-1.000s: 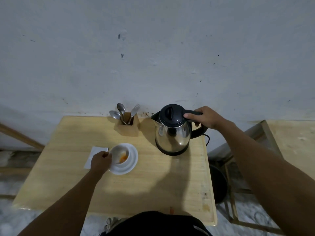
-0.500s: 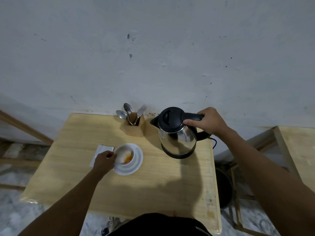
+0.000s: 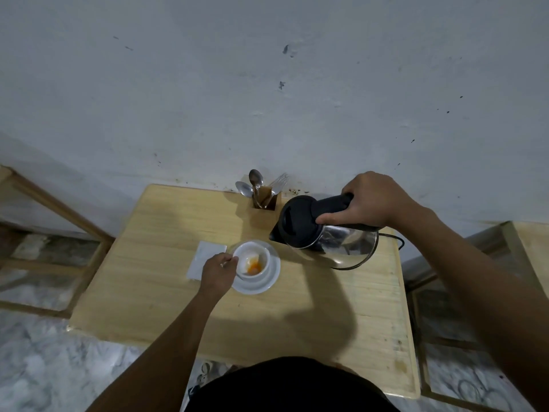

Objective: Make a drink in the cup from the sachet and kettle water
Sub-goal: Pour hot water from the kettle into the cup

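Observation:
A white cup point(image 3: 258, 257) with orange powder at its bottom sits on a white saucer point(image 3: 269, 281) on the wooden table point(image 3: 297, 316). My left hand point(image 3: 218, 273) grips the cup's left side. My right hand point(image 3: 375, 199) is closed on the black handle of the steel kettle point(image 3: 323, 233). The kettle is lifted off the table and tilted left, its spout just right of and above the cup's rim. A white sachet point(image 3: 205, 258) lies flat left of the saucer, partly under my left hand.
A wooden holder point(image 3: 266, 197) with spoons and a fork stands at the table's back edge by the wall. The kettle's black cord point(image 3: 396, 240) trails off the right edge. Wooden frames stand left and right of the table.
The kettle has been lifted off the table and tilted left, bringing its spout toward the cup. My left hand has stayed on the cup.

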Demonstrator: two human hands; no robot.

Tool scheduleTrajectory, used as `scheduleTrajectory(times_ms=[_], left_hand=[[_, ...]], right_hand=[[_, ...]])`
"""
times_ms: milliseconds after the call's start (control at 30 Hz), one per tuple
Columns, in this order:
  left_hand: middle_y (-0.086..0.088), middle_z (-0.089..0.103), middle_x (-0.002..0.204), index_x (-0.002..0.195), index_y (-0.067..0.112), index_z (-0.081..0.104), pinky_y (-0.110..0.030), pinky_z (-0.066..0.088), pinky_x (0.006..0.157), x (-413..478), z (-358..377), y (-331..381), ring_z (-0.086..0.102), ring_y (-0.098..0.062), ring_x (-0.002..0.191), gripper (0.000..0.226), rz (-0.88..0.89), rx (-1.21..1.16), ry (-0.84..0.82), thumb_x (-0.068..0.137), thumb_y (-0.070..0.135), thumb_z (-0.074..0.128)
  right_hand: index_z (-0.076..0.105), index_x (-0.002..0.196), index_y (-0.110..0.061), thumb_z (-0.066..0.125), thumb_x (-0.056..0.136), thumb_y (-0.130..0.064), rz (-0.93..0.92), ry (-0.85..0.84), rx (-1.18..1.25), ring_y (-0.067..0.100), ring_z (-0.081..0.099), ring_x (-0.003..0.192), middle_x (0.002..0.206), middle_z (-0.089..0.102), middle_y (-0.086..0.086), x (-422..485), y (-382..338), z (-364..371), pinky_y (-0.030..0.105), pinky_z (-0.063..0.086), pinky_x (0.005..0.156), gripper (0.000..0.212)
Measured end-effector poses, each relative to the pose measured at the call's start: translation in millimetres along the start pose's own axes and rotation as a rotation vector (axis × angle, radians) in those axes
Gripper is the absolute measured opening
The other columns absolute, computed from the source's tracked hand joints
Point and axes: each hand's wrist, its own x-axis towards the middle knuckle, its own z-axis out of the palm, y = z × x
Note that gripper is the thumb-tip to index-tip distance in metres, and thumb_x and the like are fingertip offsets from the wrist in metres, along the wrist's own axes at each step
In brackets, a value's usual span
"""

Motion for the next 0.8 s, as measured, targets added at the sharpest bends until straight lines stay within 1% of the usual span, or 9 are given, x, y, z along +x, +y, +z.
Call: scheduleTrajectory(times_ms=[133,233,300,400,467,533,633,700,800], left_hand=[[-0.012,0.066,0.086,0.086,0.019,0.059,-0.037,0.047,0.075,1.5,-2.4,-5.7,0.063,-0.030,0.083,0.010,0.022,-0.033,-0.032,0.093,0.022,0.052],[-0.016,0.062,0.086,0.083,0.020,0.058,-0.037,0.045,0.070,3.4,-5.6,-12.2,0.059,-0.029,0.077,0.014,0.031,-0.049,-0.069,0.093,0.019,0.049],[-0.016,0.063,0.095,0.094,0.016,0.062,-0.038,0.048,0.073,5.1,-7.4,-15.5,0.062,-0.032,0.082,0.014,0.051,-0.031,-0.090,0.094,0.020,0.048],[-0.018,0.063,0.101,0.096,0.014,0.062,-0.043,0.051,0.080,6.6,-11.4,-17.8,0.064,-0.036,0.088,0.015,0.089,-0.010,-0.117,0.094,0.020,0.049],[-0.013,0.063,0.103,0.105,0.011,0.065,-0.042,0.051,0.083,7.6,-13.3,-18.9,0.064,-0.032,0.090,0.022,0.099,0.003,-0.134,0.094,0.022,0.049],[-0.009,0.063,0.104,0.111,0.007,0.064,-0.039,0.050,0.081,9.1,-16.3,-20.1,0.064,-0.029,0.091,0.027,0.102,0.013,-0.151,0.094,0.023,0.050],[-0.007,0.061,0.099,0.111,0.005,0.064,-0.032,0.046,0.075,12.0,-16.5,-21.9,0.061,-0.025,0.087,0.027,0.112,0.023,-0.160,0.094,0.022,0.050],[-0.005,0.060,0.099,0.111,0.006,0.064,-0.029,0.043,0.077,13.2,-16.7,-22.0,0.058,-0.020,0.090,0.026,0.127,0.041,-0.172,0.094,0.022,0.051],[-0.007,0.063,0.102,0.110,0.008,0.065,-0.033,0.048,0.079,16.1,-17.8,-21.6,0.061,-0.024,0.092,0.026,0.127,0.040,-0.197,0.094,0.023,0.051]], right_hand=[[0.045,0.050,-0.011,0.059,0.062,-0.084,0.001,-0.040,-0.087,0.017,0.039,0.044,0.044,0.038,-0.001,8.2,-26.3,2.7,0.026,0.026,0.046,0.075],[0.043,0.050,-0.012,0.057,0.063,-0.085,0.008,-0.092,-0.134,0.016,0.040,0.044,0.044,0.038,-0.002,13.5,-42.6,3.0,0.026,0.029,0.047,0.075],[0.042,0.049,-0.013,0.056,0.062,-0.087,0.024,-0.124,-0.165,0.017,0.041,0.045,0.044,0.040,-0.002,17.8,-51.6,1.8,0.026,0.031,0.049,0.076],[0.048,0.053,-0.012,0.054,0.060,-0.088,0.047,-0.169,-0.204,0.018,0.045,0.048,0.048,0.046,-0.001,23.4,-63.3,0.6,0.028,0.035,0.052,0.077],[0.053,0.056,-0.011,0.054,0.061,-0.088,0.053,-0.195,-0.233,0.018,0.047,0.049,0.050,0.048,-0.001,26.2,-70.5,-0.8,0.028,0.035,0.053,0.077],[0.054,0.058,-0.010,0.055,0.061,-0.088,0.066,-0.213,-0.253,0.018,0.048,0.050,0.051,0.049,-0.001,29.4,-79.2,-1.6,0.028,0.036,0.053,0.077],[0.054,0.059,-0.011,0.056,0.061,-0.087,0.100,-0.240,-0.269,0.018,0.050,0.051,0.052,0.051,0.000,33.1,-88.0,-2.8,0.029,0.038,0.055,0.076],[0.055,0.062,-0.012,0.056,0.061,-0.087,0.113,-0.257,-0.278,0.017,0.051,0.053,0.055,0.053,0.000,34.7,-92.7,-2.2,0.030,0.040,0.056,0.075],[0.053,0.061,-0.012,0.056,0.062,-0.087,0.119,-0.267,-0.295,0.017,0.050,0.053,0.056,0.053,0.000,36.1,-99.1,-2.9,0.029,0.038,0.054,0.075]])
